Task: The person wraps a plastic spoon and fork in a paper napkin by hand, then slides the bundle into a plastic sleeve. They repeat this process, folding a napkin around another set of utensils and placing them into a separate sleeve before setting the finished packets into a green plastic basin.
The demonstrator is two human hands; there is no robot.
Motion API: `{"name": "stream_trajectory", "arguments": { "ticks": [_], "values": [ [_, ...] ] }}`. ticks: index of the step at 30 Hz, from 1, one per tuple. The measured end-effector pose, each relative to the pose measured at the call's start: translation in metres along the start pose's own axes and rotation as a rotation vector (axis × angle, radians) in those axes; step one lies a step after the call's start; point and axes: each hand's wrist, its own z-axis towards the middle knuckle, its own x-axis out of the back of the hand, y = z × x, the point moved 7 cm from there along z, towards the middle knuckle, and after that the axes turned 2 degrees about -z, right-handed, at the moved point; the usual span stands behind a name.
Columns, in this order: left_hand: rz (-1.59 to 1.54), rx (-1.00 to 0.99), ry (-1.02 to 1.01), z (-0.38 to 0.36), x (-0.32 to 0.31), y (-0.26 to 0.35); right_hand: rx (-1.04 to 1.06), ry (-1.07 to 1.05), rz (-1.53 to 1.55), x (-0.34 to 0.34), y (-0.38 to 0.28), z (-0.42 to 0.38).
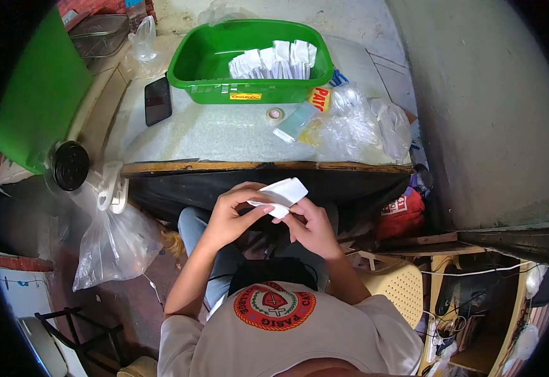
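Above my lap, in front of the table edge, both hands hold a folded white paper piece (284,191), possibly a napkin. My left hand (233,215) grips its left side, thumb across the lower fold. My right hand (313,227) pinches the lower right part, fingers bent against it. The paper's layers stand slightly apart near the left thumb. Similar folded white pieces (280,61) stand packed in a row inside a green plastic basin (206,94) on the table.
On the table (218,138) lie a dark phone (157,102), a tape roll (275,115), a pale-blue packet (296,122) and crumpled clear plastic bags (350,122). A clear bag (116,242) hangs at the left. A wall (482,107) bounds the right side.
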Motion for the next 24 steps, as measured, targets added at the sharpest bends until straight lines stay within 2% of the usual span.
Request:
{"name": "stream_trajectory", "arguments": {
  "ticks": [3,5,7,8,13,17,19,24],
  "values": [
    [0.051,-0.014,0.043,0.001,0.000,-0.006,0.041,0.010,-0.134,0.000,-0.007,0.000],
    [0.096,-0.037,0.063,0.001,-0.001,-0.004,-0.091,0.006,-0.118,0.000,-0.005,0.000],
    [-0.040,0.061,0.178,0.001,0.000,-0.006,-0.036,0.034,-0.110,-0.002,-0.006,0.001],
    [-0.040,0.059,0.179,0.001,-0.001,-0.007,0.018,0.059,-0.100,-0.002,-0.008,0.001],
    [0.066,-0.042,0.193,0.004,-0.001,-0.007,0.002,0.041,-0.121,-0.004,-0.008,0.002],
    [0.028,-0.026,0.219,0.007,-0.004,-0.004,0.017,0.050,-0.116,-0.004,-0.011,0.003],
    [-0.170,0.058,0.282,0.006,-0.004,-0.013,0.021,0.044,-0.123,-0.004,-0.011,0.003],
    [-0.325,0.158,0.235,0.007,-0.006,-0.024,0.028,0.033,-0.122,-0.007,-0.010,0.002]
  ]
}}
